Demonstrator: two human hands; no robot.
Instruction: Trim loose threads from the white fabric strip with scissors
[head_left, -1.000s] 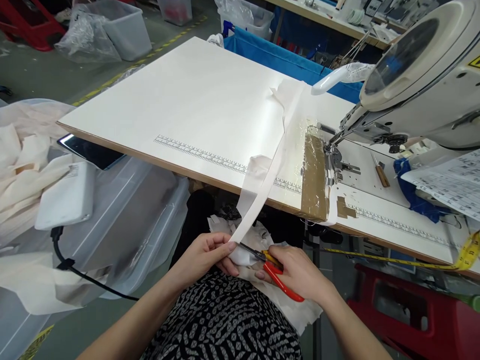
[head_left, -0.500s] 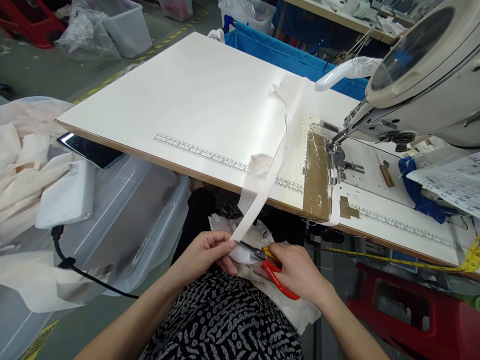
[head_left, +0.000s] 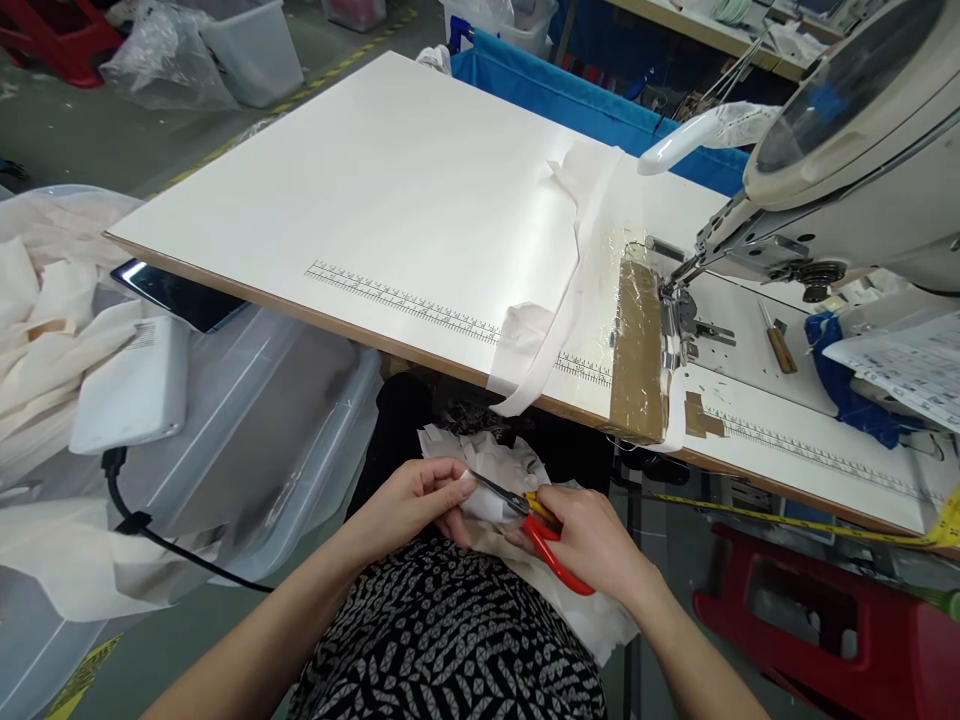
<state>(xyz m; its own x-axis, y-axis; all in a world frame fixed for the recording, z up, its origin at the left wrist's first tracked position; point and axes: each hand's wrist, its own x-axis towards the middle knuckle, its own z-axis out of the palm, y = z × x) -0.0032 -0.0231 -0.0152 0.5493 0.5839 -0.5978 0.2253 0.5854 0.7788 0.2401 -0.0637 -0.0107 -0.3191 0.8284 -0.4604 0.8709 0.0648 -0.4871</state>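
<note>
My right hand (head_left: 589,530) is closed around the red and orange handles of a pair of scissors (head_left: 559,556). Their dark blades point left and reach my left hand (head_left: 431,500). Between its thumb and fingers my left hand pinches a small end of white fabric (head_left: 468,480). A long pale fabric strip (head_left: 551,340) lies across the white table, its near end hanging over the front edge, apart from my hands. Crumpled pale fabric (head_left: 502,460) rests on my lap beneath the blades.
A sewing machine (head_left: 840,190) stands at the right of the white table (head_left: 360,190). Plastic bins with pale fabric (head_left: 52,350) are at the left, with a white power bank (head_left: 135,385) on top. A red stool (head_left: 825,610) is at lower right.
The fabric strip ran from the table to my left hand. Now it is cut through and its end has dropped at the table edge, leaving a small piece in my left fingers.
</note>
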